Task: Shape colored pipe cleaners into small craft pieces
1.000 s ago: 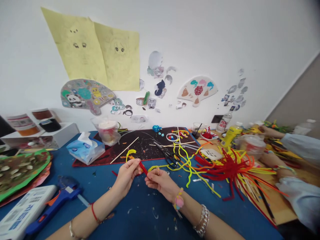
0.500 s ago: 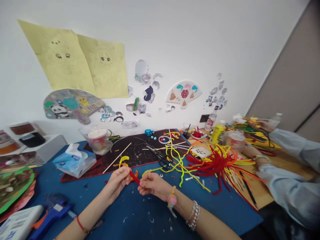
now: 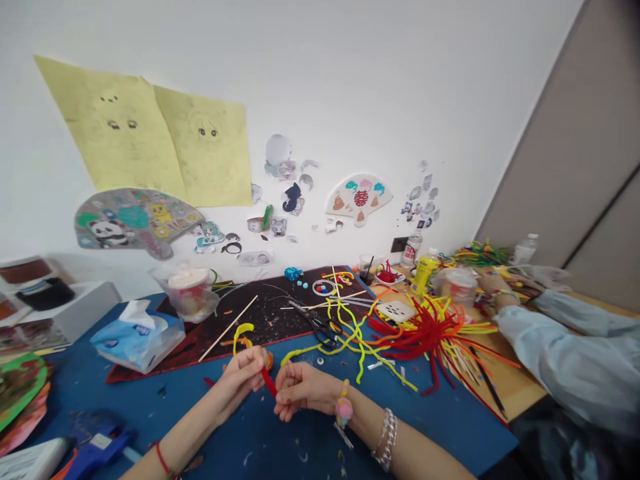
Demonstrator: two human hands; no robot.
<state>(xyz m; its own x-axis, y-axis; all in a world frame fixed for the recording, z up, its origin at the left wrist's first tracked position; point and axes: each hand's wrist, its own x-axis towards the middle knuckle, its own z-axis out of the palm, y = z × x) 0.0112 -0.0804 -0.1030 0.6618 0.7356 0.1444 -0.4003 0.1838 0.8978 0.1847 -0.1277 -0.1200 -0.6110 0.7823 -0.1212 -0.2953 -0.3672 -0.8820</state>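
A short red pipe cleaner [image 3: 269, 382] spans the gap between my two hands. The fingertips of my left hand [image 3: 244, 375] pinch its upper end. My right hand [image 3: 306, 390] closes thumb and fingers at its lower end. Just beyond my left hand lie a curved yellow pipe cleaner piece [image 3: 243, 331] and some orange bits, partly hidden by the fingers. Yellow-green pipe cleaners [image 3: 358, 341] stretch across the mat past my right hand, near black-bladed scissors [image 3: 320, 325].
A tissue pack [image 3: 137, 337] and a blue glue gun [image 3: 103, 443] sit at left. Red and orange pipe cleaners [image 3: 427, 337] spread at right, near a yellow bottle [image 3: 425, 272]. Another person's sleeves [image 3: 555, 347] reach in from the right. A thin stick [image 3: 229, 328] lies on the dark board.
The view has shifted slightly. The red pipe cleaner hangs a little steeper between my hands. At right, the other person's hands have come closer together, away from the colourful bundle.
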